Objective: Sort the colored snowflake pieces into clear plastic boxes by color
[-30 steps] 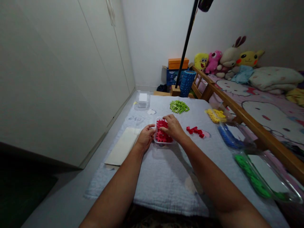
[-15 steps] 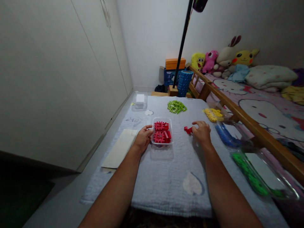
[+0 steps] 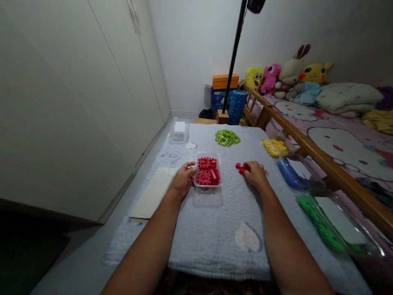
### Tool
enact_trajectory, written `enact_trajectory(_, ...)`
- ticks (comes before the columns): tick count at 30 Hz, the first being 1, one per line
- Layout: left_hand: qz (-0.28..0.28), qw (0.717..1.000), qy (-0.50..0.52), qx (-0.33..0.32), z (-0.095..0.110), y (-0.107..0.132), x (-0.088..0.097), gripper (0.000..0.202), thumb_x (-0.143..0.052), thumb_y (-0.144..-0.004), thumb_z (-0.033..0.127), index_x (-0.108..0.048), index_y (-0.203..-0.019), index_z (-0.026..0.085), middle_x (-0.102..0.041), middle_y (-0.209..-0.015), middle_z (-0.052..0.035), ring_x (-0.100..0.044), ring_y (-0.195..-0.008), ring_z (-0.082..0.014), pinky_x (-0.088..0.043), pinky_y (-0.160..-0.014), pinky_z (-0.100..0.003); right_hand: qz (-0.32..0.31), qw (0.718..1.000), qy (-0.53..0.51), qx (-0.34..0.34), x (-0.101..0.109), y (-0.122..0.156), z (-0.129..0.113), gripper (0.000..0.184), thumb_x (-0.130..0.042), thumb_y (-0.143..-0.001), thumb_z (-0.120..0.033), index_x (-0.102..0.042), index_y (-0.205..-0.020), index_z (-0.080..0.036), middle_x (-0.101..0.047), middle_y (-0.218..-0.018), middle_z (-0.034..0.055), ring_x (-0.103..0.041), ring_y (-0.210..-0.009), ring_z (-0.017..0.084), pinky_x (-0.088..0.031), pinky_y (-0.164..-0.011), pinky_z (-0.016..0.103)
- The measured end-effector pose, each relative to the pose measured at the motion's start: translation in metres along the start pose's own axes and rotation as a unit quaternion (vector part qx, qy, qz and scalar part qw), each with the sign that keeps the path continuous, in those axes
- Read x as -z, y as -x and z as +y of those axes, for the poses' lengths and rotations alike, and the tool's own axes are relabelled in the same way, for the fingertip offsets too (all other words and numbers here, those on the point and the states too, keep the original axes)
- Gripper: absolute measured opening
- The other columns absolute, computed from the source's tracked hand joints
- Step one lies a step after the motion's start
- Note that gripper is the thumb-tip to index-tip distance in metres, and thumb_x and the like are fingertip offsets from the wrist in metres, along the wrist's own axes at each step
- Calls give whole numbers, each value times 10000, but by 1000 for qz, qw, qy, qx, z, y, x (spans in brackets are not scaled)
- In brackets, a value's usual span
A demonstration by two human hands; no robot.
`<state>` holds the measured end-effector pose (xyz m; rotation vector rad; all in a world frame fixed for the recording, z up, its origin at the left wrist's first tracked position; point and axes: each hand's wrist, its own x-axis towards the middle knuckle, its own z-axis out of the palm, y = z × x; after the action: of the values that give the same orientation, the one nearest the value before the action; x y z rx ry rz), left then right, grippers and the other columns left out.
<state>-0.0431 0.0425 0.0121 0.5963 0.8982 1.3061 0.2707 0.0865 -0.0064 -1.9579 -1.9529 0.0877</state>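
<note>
My left hand (image 3: 184,179) grips the left wall of a clear plastic container (image 3: 208,186), thumb and fingers closed on its rim. Inside lie several red plastic building pieces (image 3: 205,177), some of them square with notched edges. To the right, my right hand (image 3: 257,174) is down at the cloth with its fingers curled onto a few small red plastic pieces (image 3: 242,168). Its fingertips are partly hidden, and some of these pieces stick out to the left of them.
A pile of light green pieces (image 3: 227,138) lies farther back. Clear boxes of yellow (image 3: 274,147), blue (image 3: 291,174) and green pieces (image 3: 321,223) line the right side by the wooden bed rail (image 3: 302,143). At left are a beige flat sheet (image 3: 153,194) and a clear box (image 3: 179,130).
My right hand has moved slightly left, and its fingers have closed in over the small red pieces. My left hand stays on the container.
</note>
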Motion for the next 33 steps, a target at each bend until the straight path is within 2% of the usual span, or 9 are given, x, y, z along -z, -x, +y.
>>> enact_trajectory(4, 2, 1000, 2, -3, 0, 0, 0, 468, -776, -628, 180, -570, -1048, 171, -649, -686, 28, -656, -611, -142, -491, -540, -221, -27, 999, 18, 11, 3, 1, -6, 246, -553, -823, -243, -736, -979, -192, -672, -990, 102, -580, -950, 240, -419, -855, 349)
enact_trajectory(6, 3, 1000, 2, -3, 0, -1, 0, 461, -770, -629, 176, -569, -1044, 171, -645, -682, 29, -652, -606, -139, -487, -536, -219, -29, 1000, 11, 5, 7, 2, -10, 213, -545, -823, -239, -724, -929, -189, -666, -980, 104, -577, -951, 250, -417, -842, 359)
enact_trajectory(10, 9, 1000, 1, 1, 0, 0, -1, 443, -763, -636, 174, -572, -1036, 172, -642, -689, 29, -645, -596, -132, -481, -528, -215, 7, 1000, -30, -2, 16, 5, -21, 198, -538, -830, -269, -700, -919, -200, -677, -1053, 119, -560, -996, 296, -411, -850, 417)
enact_trajectory(13, 12, 1000, 1, 1, 1, 1, -1, 453, -767, -637, 181, -572, -1046, 173, -642, -692, 29, -643, -593, -132, -479, -524, -215, 48, 995, -88, 19, 24, 6, -32, 166, -540, -830, -285, -679, -874, -206, -694, -1009, 106, -566, -992, 293, -410, -884, 434)
enact_trajectory(16, 10, 1000, 0, 3, 0, 1, 0, 466, -770, -630, 174, -569, -1050, 178, -645, -696, 32, -641, -586, -131, -480, -522, -217, 78, 978, -183, 70, 29, 10, -51, 151, -549, -834, -309, -662, -868, -214, -689, -905, 85, -593, -897, 253, -441, -856, 393)
enact_trajectory(20, 7, 1000, 2, 0, -1, -1, 0, 452, -769, -631, 170, -576, -1039, 181, -652, -699, 29, -642, -589, -130, -484, -529, -220, 68, 947, -297, 99, 34, 18, -83, 195, -563, -846, -341, -636, -980, -220, -646, -777, 21, -586, -707, 183, -460, -714, 309)
enact_trajectory(23, 6, 1000, 5, -3, -1, -1, 0, 447, -768, -630, 163, -580, -1035, 179, -658, -702, 27, -648, -601, -131, -489, -540, -222, 47, 941, -310, 129, 36, 23, -106, 122, -561, -847, -317, -617, -902, -223, -636, -744, 7, -578, -681, 165, -445, -682, 285)
enact_trajectory(27, 1, 1000, 7, -2, -1, 0, -1, 441, -768, -633, 167, -573, -1029, 179, -665, -708, 19, -657, -615, -137, -496, -553, -227, 25, 950, -263, 165, 34, 23, -127, 60, -558, -833, -258, -607, -814, -229, -657, -762, 25, -595, -740, 184, -444, -721, 300)
enact_trajectory(33, 0, 1000, 1, 1, 0, 1, -2, 429, -750, -641, 173, -565, -1028, 178, -684, -741, -4, -663, -604, -141, -504, -553, -236, 60, 946, -303, 95, 22, 17, -132, 133, -539, -852, -273, -647, -890, -204, -684, -791, 44, -616, -718, 188, -451, -704, 300)
